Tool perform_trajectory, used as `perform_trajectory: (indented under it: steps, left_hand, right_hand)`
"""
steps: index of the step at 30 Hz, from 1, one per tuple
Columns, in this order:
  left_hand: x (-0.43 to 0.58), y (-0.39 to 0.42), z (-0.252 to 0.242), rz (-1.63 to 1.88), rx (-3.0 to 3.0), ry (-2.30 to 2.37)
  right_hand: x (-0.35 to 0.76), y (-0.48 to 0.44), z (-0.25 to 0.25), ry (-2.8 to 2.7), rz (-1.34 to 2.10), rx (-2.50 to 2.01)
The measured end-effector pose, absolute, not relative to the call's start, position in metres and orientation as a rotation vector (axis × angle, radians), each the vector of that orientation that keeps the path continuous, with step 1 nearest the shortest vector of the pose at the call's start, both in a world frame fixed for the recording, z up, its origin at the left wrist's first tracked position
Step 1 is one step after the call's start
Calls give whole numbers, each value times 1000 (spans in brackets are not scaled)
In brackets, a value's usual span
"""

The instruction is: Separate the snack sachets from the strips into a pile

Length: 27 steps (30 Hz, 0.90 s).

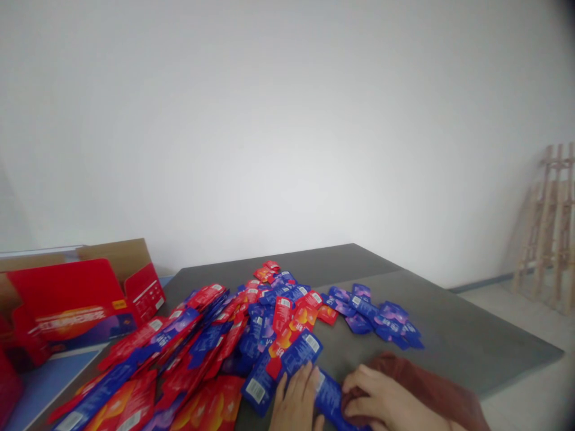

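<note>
My left hand (294,400) lies with its fingers stretched out over a blue packet strip (330,395) near the table's front edge. Curled fingers of my right hand (380,395) grip the right part of that strip; their tips are partly hidden. Just beyond my left hand are another blue packet (300,353) with a white barcode label and a second blue packet (259,383). A heap of red and blue packets (265,317) spreads out behind them. Long strips of red and blue packets (179,353) are stacked to the left.
An open red carton (72,293) stands at the left on a blue-and-white surface (67,374). A small group of blue packets (381,317) lies on the dark table (458,335) to the right. Wooden racks (550,233) lean by the white wall at far right.
</note>
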State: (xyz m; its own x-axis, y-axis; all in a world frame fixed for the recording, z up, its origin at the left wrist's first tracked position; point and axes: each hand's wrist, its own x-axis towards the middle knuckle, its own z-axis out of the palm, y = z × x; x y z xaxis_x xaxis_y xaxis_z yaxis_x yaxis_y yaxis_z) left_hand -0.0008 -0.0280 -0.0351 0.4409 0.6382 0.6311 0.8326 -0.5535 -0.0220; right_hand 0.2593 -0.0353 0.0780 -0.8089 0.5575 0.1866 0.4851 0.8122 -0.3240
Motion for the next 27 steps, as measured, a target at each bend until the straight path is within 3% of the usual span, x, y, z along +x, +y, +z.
perform_trajectory:
  steps: [4, 10, 14, 23, 27]
  left_hand:
    - [-1, -32, -26, -844, -2447, -1062]
    - [-9, -30, -30, -732, -2732, -1475]
    - [1, -31, -27, -838, -2725, -1737]
    - [7, -47, -9, -906, -2572, -1896]
    - [8, -48, -8, -884, -2580, -1849]
  right_hand:
    - [223, -22, 66, -2659, 325, -872]
    - [236, -37, 86, -2749, 427, -732]
    - [252, -48, 92, -2725, 473, -766]
    - [179, -10, 54, -2759, 78, -664]
    - [185, -17, 54, -2770, 81, -597]
